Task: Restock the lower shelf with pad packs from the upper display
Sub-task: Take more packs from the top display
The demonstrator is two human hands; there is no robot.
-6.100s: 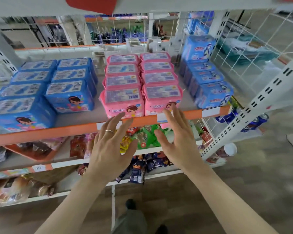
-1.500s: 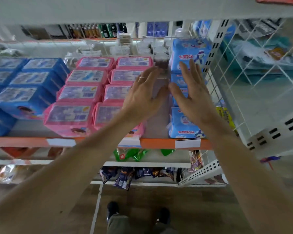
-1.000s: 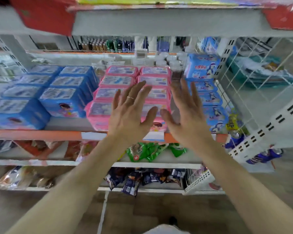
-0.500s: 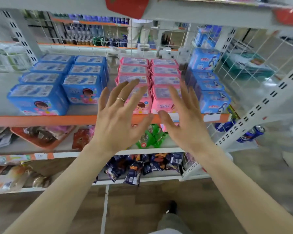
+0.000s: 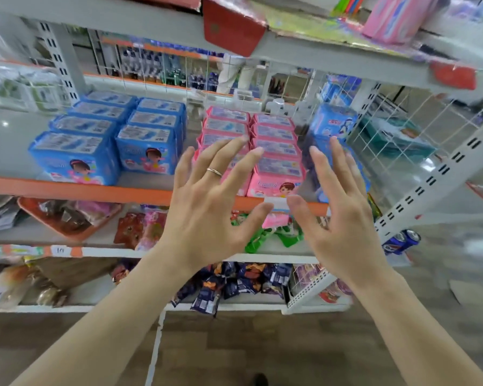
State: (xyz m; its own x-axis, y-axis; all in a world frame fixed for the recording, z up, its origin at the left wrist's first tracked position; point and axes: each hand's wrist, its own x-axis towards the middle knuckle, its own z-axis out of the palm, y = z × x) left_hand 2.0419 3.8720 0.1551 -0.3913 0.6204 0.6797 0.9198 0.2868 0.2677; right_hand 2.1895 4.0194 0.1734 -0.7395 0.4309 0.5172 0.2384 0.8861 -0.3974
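- left hand (image 5: 207, 215): raised in front of the shelving, back of hand to camera, fingers spread and straight, holding nothing; thin ring (image 5: 214, 171) on one finger; fingertips overlap the left column of the pink pad packs (image 5: 275, 151) in view, contact cannot be told
- right hand (image 5: 343, 221): same pose, fingers splayed and straight, empty; sits in front of the gap between the pink packs and the blue pad packs on the right (image 5: 332, 126); thumbs of both hands point toward each other, apart
- pink pad packs: two columns side by side, running front to back on the orange-edged shelf (image 5: 76, 189); front pack of right column shows a cartoon girl on its face
- larger blue pad packs (image 5: 109, 135): left part of same shelf, two columns, well apart from the pink ones
- right blue packs: a row just beside the pink packs, next to the wire mesh side panel (image 5: 402, 135); partly blurred
- white price label (image 5: 276, 204) on the orange shelf edge, between the two thumbs
- shelf below (image 5: 262, 257): green sachets (image 5: 273, 238), red and pink snack packets (image 5: 142, 227), an orange tray (image 5: 70, 218) of small items at left
- lowest shelf: dark blue snack bags (image 5: 234, 282) hanging over the front edge
- blue drink cans (image 5: 402, 240) lying at the right, beyond the upright post
- top shelf: red box (image 5: 232, 26) overhanging the edge; pink pack (image 5: 393, 15) at upper right
- floor: wood-look planks, a shoe tip (image 5: 260, 379) at bottom
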